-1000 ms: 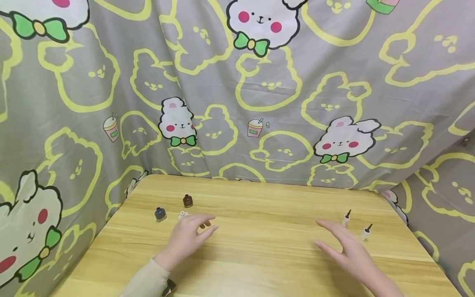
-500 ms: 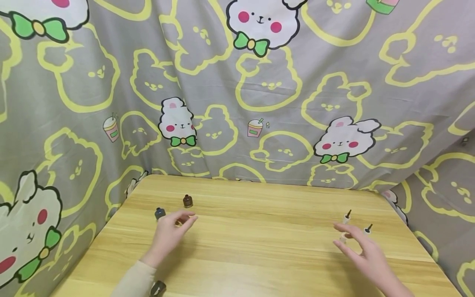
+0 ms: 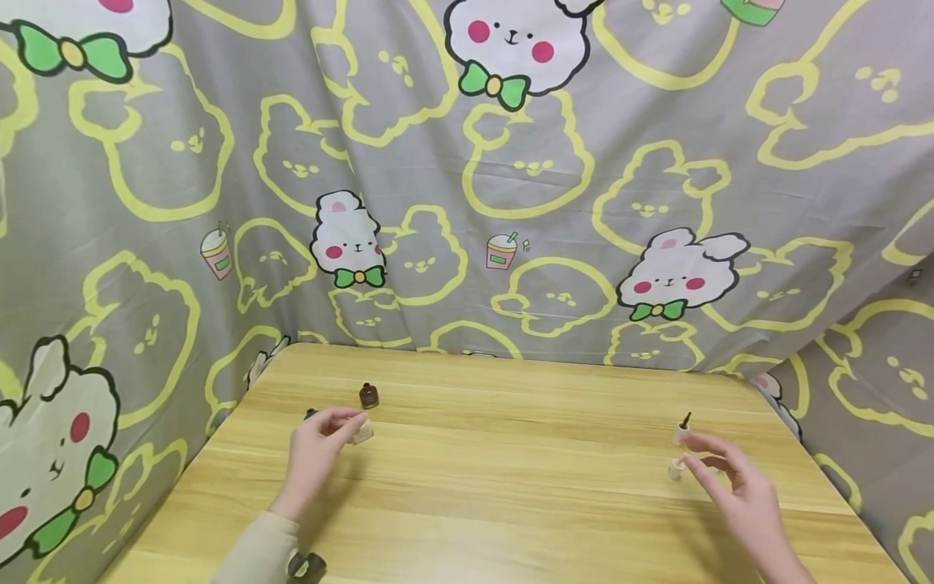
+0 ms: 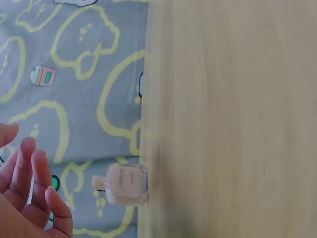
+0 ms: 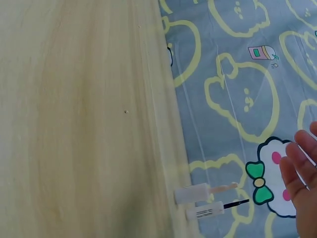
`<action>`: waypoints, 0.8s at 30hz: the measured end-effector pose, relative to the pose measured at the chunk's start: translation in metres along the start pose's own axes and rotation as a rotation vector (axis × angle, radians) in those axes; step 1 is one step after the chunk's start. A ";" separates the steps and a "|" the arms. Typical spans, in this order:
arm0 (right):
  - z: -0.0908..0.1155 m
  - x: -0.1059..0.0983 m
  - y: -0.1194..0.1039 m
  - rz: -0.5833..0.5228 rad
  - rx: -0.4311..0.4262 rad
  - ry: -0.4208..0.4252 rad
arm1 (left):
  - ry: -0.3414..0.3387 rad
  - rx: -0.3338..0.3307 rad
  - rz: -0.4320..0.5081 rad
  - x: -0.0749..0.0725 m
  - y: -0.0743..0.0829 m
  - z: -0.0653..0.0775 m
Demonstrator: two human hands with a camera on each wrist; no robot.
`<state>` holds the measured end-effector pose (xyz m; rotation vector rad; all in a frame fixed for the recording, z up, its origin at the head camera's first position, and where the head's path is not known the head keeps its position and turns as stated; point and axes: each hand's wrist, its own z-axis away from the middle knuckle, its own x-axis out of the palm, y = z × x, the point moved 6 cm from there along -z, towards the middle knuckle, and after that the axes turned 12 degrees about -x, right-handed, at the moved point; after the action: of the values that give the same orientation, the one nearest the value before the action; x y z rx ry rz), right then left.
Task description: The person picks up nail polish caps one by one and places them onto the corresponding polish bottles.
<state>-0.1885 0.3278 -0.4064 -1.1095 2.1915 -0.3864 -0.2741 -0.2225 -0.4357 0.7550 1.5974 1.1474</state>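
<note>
My left hand (image 3: 321,454) hovers at the back left, fingers loosely bent. Its fingertips overlap a pale nail polish bottle (image 3: 362,433) in the head view. The left wrist view shows this uncapped nail polish bottle (image 4: 125,184) upright on the table, apart from the left fingers (image 4: 41,171). On the right, my right hand (image 3: 744,491) is held with thumb and fingers parted, close to a white brush cap (image 3: 675,469). In the right wrist view the pale-brushed cap (image 5: 193,193) and a dark-brushed cap (image 5: 205,211) stand with brushes up, apart from the right fingers (image 5: 302,161).
An uncapped dark brown polish bottle (image 3: 370,397) stands behind the left hand. A dark blue bottle (image 3: 310,414) is mostly hidden by that hand. Another white cap with a dark brush (image 3: 682,430) stands behind the right fingertips. A patterned curtain (image 3: 438,162) hangs behind the wooden table (image 3: 511,454).
My left hand has moved left, uncovering the pale bottle and covering most of the blue one. My right hand has moved right, so the pale-brushed cap shows and another cap is hidden.
</note>
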 end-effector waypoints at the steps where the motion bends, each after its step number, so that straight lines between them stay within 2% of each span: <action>1: 0.001 -0.001 0.002 -0.015 0.012 0.023 | 0.001 -0.025 0.002 -0.001 -0.002 -0.001; 5: 0.004 -0.002 0.012 -0.067 0.107 0.125 | 0.027 -0.079 -0.010 -0.004 -0.007 -0.004; 9: 0.010 -0.003 0.025 -0.145 0.305 0.214 | 0.035 -0.117 -0.014 -0.006 -0.010 -0.005; 12: 0.015 -0.003 0.035 -0.181 0.436 0.244 | 0.009 -0.145 -0.007 -0.005 -0.012 -0.006; 16: 0.019 0.000 0.044 -0.122 0.521 0.173 | -0.044 -0.170 0.029 -0.002 -0.014 -0.006; 20: 0.021 0.006 0.052 -0.020 0.523 0.046 | -0.081 -0.185 0.050 0.001 -0.017 -0.006; 24: 0.024 0.010 0.059 0.019 0.552 -0.046 | -0.100 -0.191 0.024 0.002 -0.019 -0.006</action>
<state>-0.2129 0.3559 -0.4590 -0.7779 1.8814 -0.8832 -0.2797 -0.2289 -0.4535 0.6967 1.3774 1.2399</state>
